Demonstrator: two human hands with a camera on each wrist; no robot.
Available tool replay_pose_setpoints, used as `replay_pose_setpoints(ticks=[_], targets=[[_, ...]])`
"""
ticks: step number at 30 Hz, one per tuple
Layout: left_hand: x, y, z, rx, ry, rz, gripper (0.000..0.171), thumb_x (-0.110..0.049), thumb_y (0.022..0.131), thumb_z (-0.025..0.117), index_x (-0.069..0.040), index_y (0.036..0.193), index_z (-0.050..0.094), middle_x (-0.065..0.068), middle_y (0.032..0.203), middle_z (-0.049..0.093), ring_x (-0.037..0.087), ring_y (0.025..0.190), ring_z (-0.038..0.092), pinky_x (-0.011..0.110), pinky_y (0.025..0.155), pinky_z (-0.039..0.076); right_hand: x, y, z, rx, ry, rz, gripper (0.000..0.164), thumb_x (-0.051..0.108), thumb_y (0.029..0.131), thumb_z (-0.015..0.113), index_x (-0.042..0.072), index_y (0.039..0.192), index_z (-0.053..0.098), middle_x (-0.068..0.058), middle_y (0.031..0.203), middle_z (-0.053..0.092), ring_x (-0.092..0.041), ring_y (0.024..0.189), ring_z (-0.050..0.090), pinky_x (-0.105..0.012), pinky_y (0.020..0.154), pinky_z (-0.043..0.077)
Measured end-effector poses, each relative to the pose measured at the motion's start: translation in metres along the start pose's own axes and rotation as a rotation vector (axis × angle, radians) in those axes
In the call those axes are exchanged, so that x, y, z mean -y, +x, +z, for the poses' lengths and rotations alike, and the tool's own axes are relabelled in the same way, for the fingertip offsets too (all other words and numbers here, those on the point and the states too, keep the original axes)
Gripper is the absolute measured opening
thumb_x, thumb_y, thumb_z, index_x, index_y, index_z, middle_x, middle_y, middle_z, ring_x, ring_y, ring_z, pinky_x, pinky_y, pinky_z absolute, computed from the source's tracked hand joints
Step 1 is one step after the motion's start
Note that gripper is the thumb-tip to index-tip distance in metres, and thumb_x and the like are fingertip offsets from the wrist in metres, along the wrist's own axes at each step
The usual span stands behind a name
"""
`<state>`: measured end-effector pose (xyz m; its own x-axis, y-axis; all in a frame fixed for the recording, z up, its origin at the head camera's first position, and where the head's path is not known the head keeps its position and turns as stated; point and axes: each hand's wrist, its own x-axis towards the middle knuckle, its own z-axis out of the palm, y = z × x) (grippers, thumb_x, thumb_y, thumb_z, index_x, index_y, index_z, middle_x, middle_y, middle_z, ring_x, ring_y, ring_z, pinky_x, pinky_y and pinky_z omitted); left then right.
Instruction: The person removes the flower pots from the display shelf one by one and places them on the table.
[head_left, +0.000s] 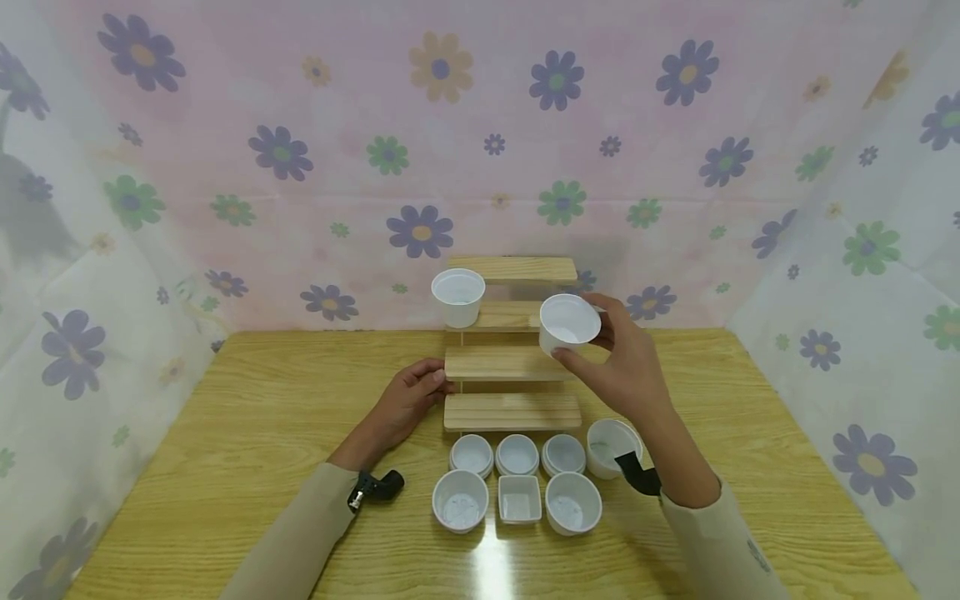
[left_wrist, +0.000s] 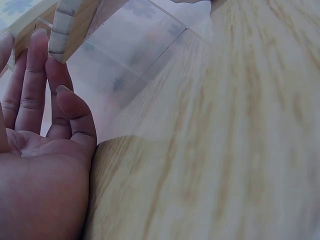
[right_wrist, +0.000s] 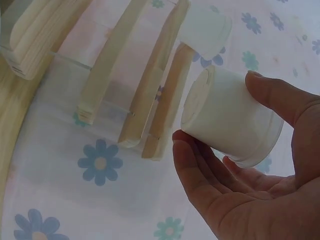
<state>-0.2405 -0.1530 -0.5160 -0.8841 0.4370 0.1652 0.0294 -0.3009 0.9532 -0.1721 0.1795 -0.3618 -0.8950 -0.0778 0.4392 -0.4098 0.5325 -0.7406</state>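
Observation:
A tiered wooden display stand (head_left: 517, 408) with clear side panels stands at the table's back. My left hand (head_left: 411, 396) holds the left end of a lower step, fingertips around its edge; in the left wrist view the fingers (left_wrist: 31, 90) reach up to the wood. My right hand (head_left: 626, 362) grips a white plastic cup (head_left: 567, 325) between thumb and fingers, raised before the stand's right side. In the right wrist view the cup (right_wrist: 230, 115) lies sideways, apart from the steps. Another white cup (head_left: 458, 300) sits upright at the left of the second step from the top.
In front of the stand are several small round tubs (head_left: 517, 455), round cups (head_left: 461, 502), (head_left: 573, 504) and a square cup (head_left: 519, 500). A larger cup (head_left: 611, 446) is beside my right forearm. Flowered cloth (head_left: 337, 167) surrounds the wooden table (head_left: 285, 400).

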Motion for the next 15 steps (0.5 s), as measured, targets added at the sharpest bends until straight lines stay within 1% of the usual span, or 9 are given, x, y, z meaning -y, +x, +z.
replay_pose_setpoints(ticks=[6, 11, 12, 15], targets=[[0.0, -0.001, 0.0, 0.009, 0.0, 0.008, 0.017, -0.017, 0.113, 0.055, -0.021, 0.123, 0.068, -0.005, 0.11, 0.07, 0.011, 0.104, 0.071, 0.029, 0.095, 0.056, -0.001, -0.01, -0.005, -0.004, -0.019, 0.006, 0.079, 0.017, 0.086, 0.092, 0.008, 0.152, 0.049, -0.017, 0.126, 0.07, -0.032, 0.116, 0.072, -0.044, 0.099, 0.058], [0.0, 0.0, -0.001, 0.004, -0.008, 0.009, 0.015, -0.019, 0.112, 0.057, -0.021, 0.122, 0.069, -0.005, 0.109, 0.071, 0.011, 0.103, 0.071, 0.029, 0.094, 0.057, -0.005, -0.016, -0.009, -0.025, -0.046, -0.003, 0.078, 0.014, 0.085, 0.093, 0.008, 0.15, 0.05, -0.017, 0.126, 0.07, -0.032, 0.115, 0.072, -0.042, 0.098, 0.058], [0.0, 0.0, -0.001, 0.003, -0.006, 0.009, 0.015, -0.018, 0.112, 0.057, -0.021, 0.121, 0.069, -0.004, 0.109, 0.071, 0.011, 0.103, 0.071, 0.029, 0.094, 0.057, -0.006, -0.017, -0.01, -0.03, -0.051, -0.004, 0.078, 0.014, 0.085, 0.093, 0.008, 0.15, 0.05, -0.017, 0.126, 0.07, -0.033, 0.115, 0.072, -0.039, 0.098, 0.059], [0.0, 0.0, -0.001, 0.003, -0.005, 0.005, 0.017, -0.016, 0.113, 0.056, -0.021, 0.122, 0.069, -0.004, 0.111, 0.072, 0.011, 0.104, 0.071, 0.029, 0.095, 0.056, -0.008, -0.021, -0.014, -0.033, -0.06, -0.005, 0.077, 0.014, 0.085, 0.092, 0.007, 0.15, 0.051, -0.018, 0.128, 0.069, -0.034, 0.117, 0.071, -0.022, 0.096, 0.056]])
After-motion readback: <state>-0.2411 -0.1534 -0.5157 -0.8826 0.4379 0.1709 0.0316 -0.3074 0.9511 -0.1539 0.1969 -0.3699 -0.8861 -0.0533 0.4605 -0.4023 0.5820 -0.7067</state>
